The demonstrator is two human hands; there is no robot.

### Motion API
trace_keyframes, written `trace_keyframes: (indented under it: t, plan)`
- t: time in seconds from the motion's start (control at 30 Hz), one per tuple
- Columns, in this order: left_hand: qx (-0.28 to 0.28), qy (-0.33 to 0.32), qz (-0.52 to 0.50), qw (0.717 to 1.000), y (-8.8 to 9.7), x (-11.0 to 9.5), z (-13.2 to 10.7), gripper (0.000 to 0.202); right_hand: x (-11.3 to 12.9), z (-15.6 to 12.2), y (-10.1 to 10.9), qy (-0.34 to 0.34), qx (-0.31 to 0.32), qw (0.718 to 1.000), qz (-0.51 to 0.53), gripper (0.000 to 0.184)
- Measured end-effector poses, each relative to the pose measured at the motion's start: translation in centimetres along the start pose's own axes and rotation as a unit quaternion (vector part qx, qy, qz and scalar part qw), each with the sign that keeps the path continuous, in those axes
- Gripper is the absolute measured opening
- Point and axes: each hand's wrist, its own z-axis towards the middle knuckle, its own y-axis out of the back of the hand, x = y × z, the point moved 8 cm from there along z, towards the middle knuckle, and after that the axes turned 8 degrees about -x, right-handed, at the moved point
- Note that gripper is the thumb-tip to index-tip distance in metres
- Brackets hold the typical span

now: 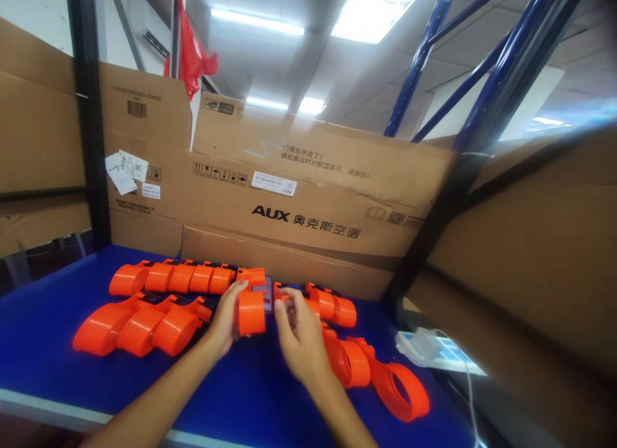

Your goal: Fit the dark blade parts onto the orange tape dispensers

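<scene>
My left hand [225,319] is closed on an orange plastic ring-shaped part [252,311], held upright just above the blue table [43,319]. My right hand [299,332] pinches at the right side of the same part, where a small dark piece [268,300] shows between my fingers. Behind the hands lies a row of several orange parts [176,277]. A second row of three larger orange parts [137,326] lies to the left. More orange parts [376,371] lie to the right of my right hand.
Large cardboard boxes [308,197] printed AUX stand along the back of the table. Cardboard panels [530,255] wall off the right side. A white power adapter with a cable [424,345] lies at the table's right edge. Blue rack beams [482,69] rise overhead.
</scene>
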Motion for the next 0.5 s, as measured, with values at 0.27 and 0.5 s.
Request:
trace_keyframes:
  t: [0.27, 0.5]
  plan:
    - [-0.02, -0.051, -0.018, 0.998, 0.6, -0.7, 0.5, 0.036, -4.3, -3.1, -3.3, -0.112, 0.182, 0.924, -0.318, 0.076]
    - [-0.007, -0.038, -0.016, 0.999, 0.5, -0.5, 0.3, 0.039, -5.0, -3.9, -5.2, -0.106, 0.248, 0.913, -0.305, 0.055]
